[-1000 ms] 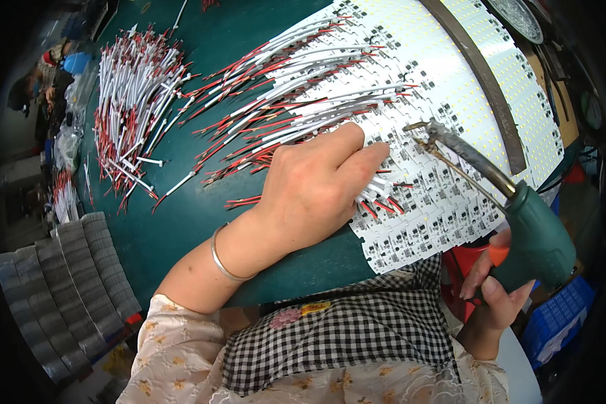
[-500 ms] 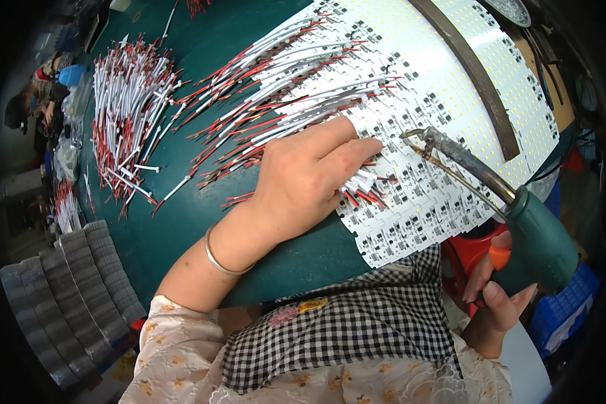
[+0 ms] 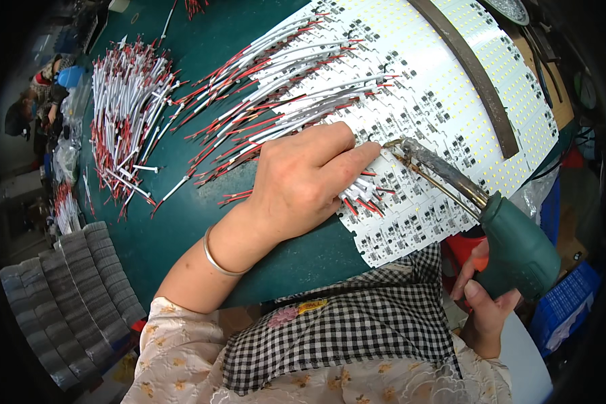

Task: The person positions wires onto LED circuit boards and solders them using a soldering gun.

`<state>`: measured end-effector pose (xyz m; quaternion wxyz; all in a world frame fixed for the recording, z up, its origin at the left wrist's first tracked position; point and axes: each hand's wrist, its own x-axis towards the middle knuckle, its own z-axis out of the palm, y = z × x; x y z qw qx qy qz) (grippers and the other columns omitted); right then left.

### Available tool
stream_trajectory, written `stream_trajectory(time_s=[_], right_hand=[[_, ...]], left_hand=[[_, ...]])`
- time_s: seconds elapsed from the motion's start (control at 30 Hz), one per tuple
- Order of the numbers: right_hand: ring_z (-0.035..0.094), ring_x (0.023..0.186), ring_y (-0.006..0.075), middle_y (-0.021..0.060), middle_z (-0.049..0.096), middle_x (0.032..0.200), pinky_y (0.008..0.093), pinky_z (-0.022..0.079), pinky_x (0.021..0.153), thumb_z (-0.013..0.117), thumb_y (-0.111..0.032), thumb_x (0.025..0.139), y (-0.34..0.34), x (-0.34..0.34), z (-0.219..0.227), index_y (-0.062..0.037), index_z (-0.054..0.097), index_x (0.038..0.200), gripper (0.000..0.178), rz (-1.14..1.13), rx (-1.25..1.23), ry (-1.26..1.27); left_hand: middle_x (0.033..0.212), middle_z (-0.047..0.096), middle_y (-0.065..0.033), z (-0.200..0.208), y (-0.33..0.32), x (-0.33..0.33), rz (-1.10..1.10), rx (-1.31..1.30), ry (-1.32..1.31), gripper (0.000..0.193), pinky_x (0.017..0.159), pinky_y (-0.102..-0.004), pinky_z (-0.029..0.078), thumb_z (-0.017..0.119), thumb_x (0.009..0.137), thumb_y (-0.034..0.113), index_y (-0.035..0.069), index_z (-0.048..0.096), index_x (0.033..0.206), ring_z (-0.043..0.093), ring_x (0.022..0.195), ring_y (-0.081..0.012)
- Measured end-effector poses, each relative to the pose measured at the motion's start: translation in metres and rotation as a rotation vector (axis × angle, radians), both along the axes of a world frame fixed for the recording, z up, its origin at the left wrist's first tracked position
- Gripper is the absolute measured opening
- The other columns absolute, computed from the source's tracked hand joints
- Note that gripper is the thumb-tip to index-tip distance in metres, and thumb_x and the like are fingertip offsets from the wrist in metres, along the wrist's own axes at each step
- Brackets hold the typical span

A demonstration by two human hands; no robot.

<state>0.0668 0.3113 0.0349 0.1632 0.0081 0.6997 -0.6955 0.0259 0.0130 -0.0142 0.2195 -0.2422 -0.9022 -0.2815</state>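
1. Closest to me I see a cloth apron with little black and white squares.
2. The right hand is wrapped around a soldering gun. Its body is smooth, green and fat, and its metal tube looks rough and burnt.
3. I see the left hand closed on a bunch of wires, thin and round, with white skins and red ends. Its fingertips are partly hidden from me. A shiny round bangle circles the wrist.
4. The gun's thin tip is just beside the pointing finger, above flat white circuit boards with tiny black bumps.
5. These lie on a green tabletop.
6. Farther off, more wires fan out in rows, and a dark, flat bar crosses the boards.
7. To the left I see a messy wire pile.
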Motion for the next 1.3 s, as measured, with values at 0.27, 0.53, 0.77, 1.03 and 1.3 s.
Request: stream_trajectory(time_s=[0.27, 0.53, 0.77, 1.03, 1.3], right_hand=[[0.056, 0.054, 0.0152, 0.0173, 0.055, 0.096, 0.0247, 0.044, 0.04, 0.071, -0.012, 0.077, 0.029, 0.006, -0.021, 0.0105, 0.043, 0.122, 0.058, 0.354, 0.201, 0.385], [0.051, 0.044, 0.0138, 0.0106, 0.053, 0.07, 0.0232, 0.044, 0.038, 0.073, -0.02, 0.078, 0.006, -0.01, 0.002, 0.0133, 0.039, 0.122, 0.065, -0.081, -0.054, 0.135], [0.049, 0.042, 0.0125, 0.0128, 0.056, 0.068, 0.0224, 0.039, 0.039, 0.071, -0.02, 0.079, 0.017, -0.022, 0.018, 0.0168, 0.039, 0.122, 0.064, -0.124, 0.114, 0.394], [0.051, 0.045, 0.0136, 0.015, 0.056, 0.069, 0.0224, 0.041, 0.039, 0.07, -0.016, 0.081, 0.014, -0.028, 0.015, 0.0178, 0.036, 0.126, 0.066, -0.076, 0.005, 0.372], [0.05, 0.043, 0.0136, 0.0151, 0.056, 0.074, 0.0239, 0.043, 0.037, 0.074, -0.021, 0.079, 0.014, -0.021, 0.003, 0.0159, 0.036, 0.125, 0.07, -0.122, -0.023, 0.243]], left_hand=[[0.069, 0.058, -0.0065, 0.002, 0.001, 0.001, 0.006, -0.013, 0.046, 0.039, 0.047, -0.0291, 0.044, 0.075, 0.06, 0.009, 0.003, 0.07, 0.098, 0.057, 0.056, -0.0184], [0.073, 0.059, -0.0063, 0.007, 0.004, 0.004, 0.02, -0.078, 0.003, 0.039, 0.048, -0.0307, 0.046, 0.072, 0.061, 0.006, 0.003, 0.068, 0.1, 0.059, 0.059, -0.0203], [0.076, 0.061, -0.0084, 0.019, 0.002, 0.001, 0.002, -0.053, -0.016, 0.038, 0.05, -0.0315, 0.048, 0.073, 0.065, 0.003, 0.002, 0.064, 0.102, 0.061, 0.062, -0.0212], [0.082, 0.059, -0.0098, 0.034, 0.009, -0.011, 0.112, -0.035, -0.017, 0.039, 0.054, -0.0317, 0.049, 0.068, 0.061, -0.009, 0.002, 0.062, 0.098, 0.061, 0.066, -0.0209], [0.081, 0.053, -0.0078, 0.027, 0.019, -0.006, 0.14, -0.073, -0.172, 0.042, 0.052, -0.0355, 0.048, 0.063, 0.065, -0.005, 0.004, 0.062, 0.106, 0.059, 0.072, -0.024]])
